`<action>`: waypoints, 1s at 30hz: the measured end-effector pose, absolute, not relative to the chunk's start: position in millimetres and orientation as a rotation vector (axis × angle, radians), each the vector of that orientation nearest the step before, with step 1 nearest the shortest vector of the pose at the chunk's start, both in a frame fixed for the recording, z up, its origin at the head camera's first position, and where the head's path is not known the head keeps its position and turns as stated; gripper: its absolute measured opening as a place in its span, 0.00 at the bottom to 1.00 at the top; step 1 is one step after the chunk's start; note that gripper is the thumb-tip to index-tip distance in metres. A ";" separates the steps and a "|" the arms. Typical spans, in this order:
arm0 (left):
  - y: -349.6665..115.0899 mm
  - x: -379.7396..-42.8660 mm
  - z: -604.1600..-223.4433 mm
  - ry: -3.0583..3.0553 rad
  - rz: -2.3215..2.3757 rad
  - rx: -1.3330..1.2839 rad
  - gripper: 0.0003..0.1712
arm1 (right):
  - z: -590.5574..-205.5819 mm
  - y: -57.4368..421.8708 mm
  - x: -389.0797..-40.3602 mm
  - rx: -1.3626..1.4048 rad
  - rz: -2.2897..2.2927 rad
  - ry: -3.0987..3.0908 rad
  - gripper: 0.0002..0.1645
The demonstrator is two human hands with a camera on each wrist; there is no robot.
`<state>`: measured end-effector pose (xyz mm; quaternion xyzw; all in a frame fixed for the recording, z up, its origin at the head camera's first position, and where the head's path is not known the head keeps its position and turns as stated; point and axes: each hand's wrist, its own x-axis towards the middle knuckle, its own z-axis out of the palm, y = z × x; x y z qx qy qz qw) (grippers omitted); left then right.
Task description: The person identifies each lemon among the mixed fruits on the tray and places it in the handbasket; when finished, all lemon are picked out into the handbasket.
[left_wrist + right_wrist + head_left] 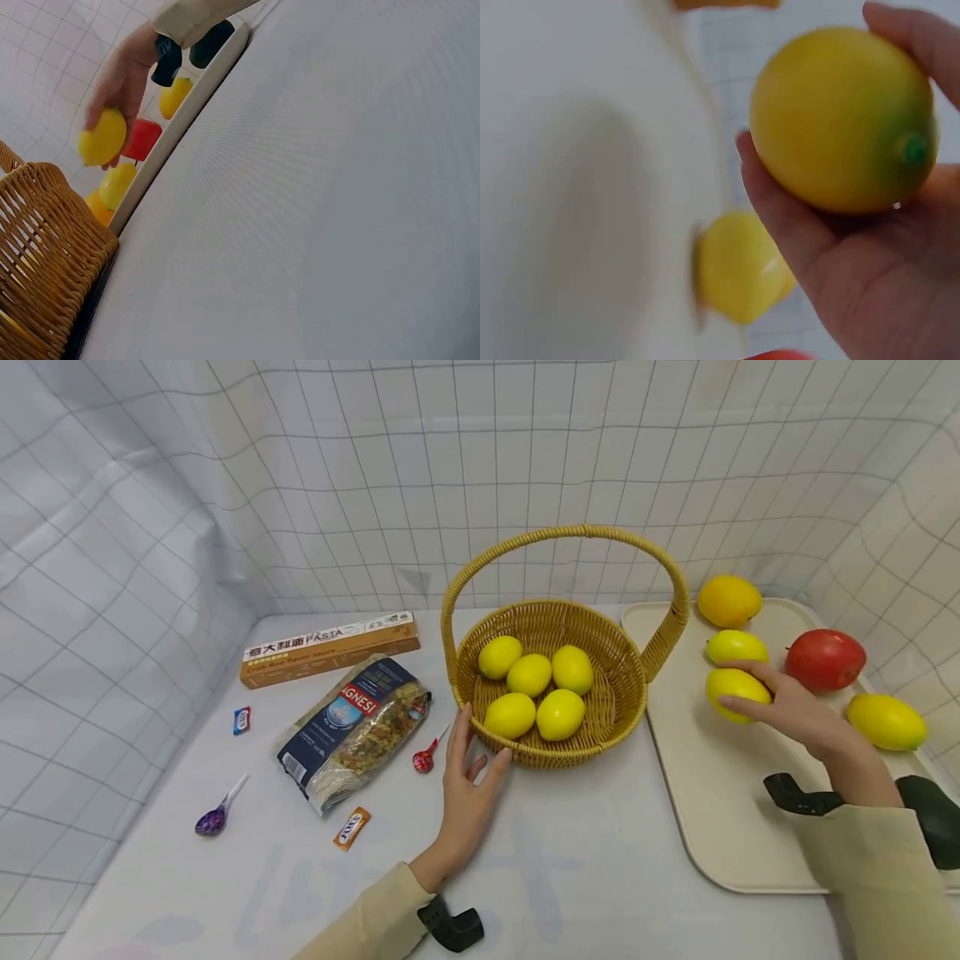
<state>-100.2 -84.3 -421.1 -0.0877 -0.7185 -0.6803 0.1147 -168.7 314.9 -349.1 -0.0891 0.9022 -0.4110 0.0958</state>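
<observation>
My right hand (pixel 798 714) grips a yellow lemon (pixel 738 695) above the cream tray (pixel 697 802); the right wrist view shows thumb and fingers round that lemon (pixel 840 120), its green stem end facing the camera. My left hand (pixel 467 785) touches the near left rim of the wicker basket (pixel 558 756), fingertips at the edge and thumb apart from the fingers. Inside the basket lie several lemons (pixel 561 714). Its tall arched handle (pixel 585 532) stands upright. The left wrist view shows the basket's woven side (pixel 45 247) and the lemon (pixel 103 138) held beyond it.
On the tray are another lemon (pixel 738 647), an orange-yellow fruit (pixel 729 602), a red fruit (pixel 825 660), a yellow fruit (pixel 887 722) and a dark green one (pixel 933 818). Left are a pasta box (pixel 330 652), a pasta bag (pixel 356 727), lollipops (pixel 212 820) and small wrapped candies (pixel 351 828).
</observation>
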 end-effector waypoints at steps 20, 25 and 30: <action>-84.4 -100.5 -423.5 -2.112 -1.979 -0.252 0.40 | -327.7 164.5 -192.7 -0.921 -1.366 2.133 0.30; -84.0 -100.9 -422.5 -2.121 -1.976 -0.239 0.41 | -332.2 126.9 -197.9 -0.932 -1.210 2.078 0.33; -83.6 -100.5 -419.7 -2.113 -1.990 -0.238 0.41 | -342.2 100.2 -198.7 -0.941 -1.200 2.028 0.33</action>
